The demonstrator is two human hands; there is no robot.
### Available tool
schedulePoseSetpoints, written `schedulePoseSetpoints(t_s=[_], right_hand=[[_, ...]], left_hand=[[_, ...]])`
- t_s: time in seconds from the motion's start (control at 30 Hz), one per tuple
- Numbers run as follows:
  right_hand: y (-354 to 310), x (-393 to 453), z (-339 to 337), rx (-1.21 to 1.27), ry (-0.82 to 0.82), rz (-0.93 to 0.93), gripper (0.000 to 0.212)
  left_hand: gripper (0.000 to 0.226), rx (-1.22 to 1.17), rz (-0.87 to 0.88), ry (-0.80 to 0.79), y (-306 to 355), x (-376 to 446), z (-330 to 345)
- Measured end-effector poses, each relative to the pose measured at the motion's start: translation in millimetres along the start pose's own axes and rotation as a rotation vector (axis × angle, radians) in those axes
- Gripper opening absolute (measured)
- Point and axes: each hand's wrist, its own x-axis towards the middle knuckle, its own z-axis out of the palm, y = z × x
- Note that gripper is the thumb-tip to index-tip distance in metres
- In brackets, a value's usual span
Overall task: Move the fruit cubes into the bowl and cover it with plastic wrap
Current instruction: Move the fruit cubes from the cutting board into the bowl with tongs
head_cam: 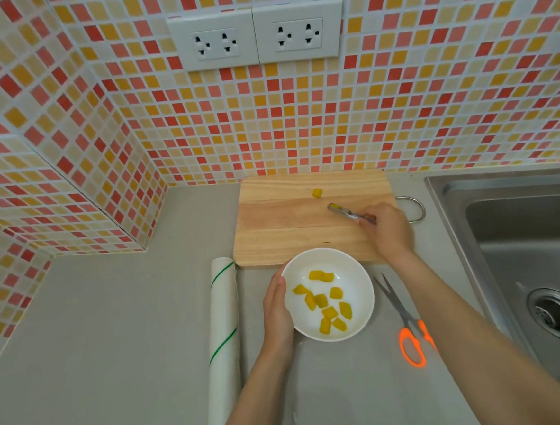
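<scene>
Bowl: your white bowl (357, 273) sits on the worktop (113, 326), its far rim overlapping the near edge of the cutting board; it holds about nine yellow fruit cubes (326, 304), scattered over the bottom.
Stray cube: one more yellow cube (317, 193) lies alone near the far edge of the wooden cutting board (273, 226), well apart from the bowl.
Left hand: your left hand (276, 310) rests against the bowl's left side, fingers fairly straight along the rim, steadying it.
Right hand: your right hand (389, 229) is curled round the handle of a small metal utensil (347, 213), whose tip points toward the stray cube without touching it; it may be a fork or a spoon, the blur makes it hard to say.
Plastic wrap: the roll of plastic wrap (223, 334), white with thin green stripes, lies lengthwise on the worktop just left of your left hand, one end touching the board's near left corner.
Scissors: orange-handled scissors (405, 316) lie right of the bowl, partly under your right forearm, blades pointing away from you.
Sink: a stainless steel sink (507, 228) with a round drain fills the right side.
Surface and room: grey worktop; mosaic wall tiles (298, 127) in red, orange and cream; two white double power sockets (256, 36) above the board.
Writing: none readable.
</scene>
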Motion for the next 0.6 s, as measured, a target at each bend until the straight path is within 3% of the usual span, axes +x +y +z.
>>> schedulePoseSetpoints(t_s=[0.17, 0.3, 0.43, 0.6], right_hand=[[-12, -74, -29, 0.037, 0.067, -0.214, 0.015], [-21, -108, -42, -0.248, -0.06, -0.424, 0.022], [-26, -105, -49, -0.406, -0.162, -0.448, 0.039], [-26, -64, -52, -0.165, 0.035, -0.345, 0.039]], left_hand=[[0.032, 0.012, 0.007, 0.015, 1, -1, 1], [0.031, 0.01, 0.009, 0.011, 2, -2, 2], [0.033, -0.006, 0.008, 0.006, 3, -2, 3], [0.033, 0.005, 0.008, 0.013, 3, -4, 2]])
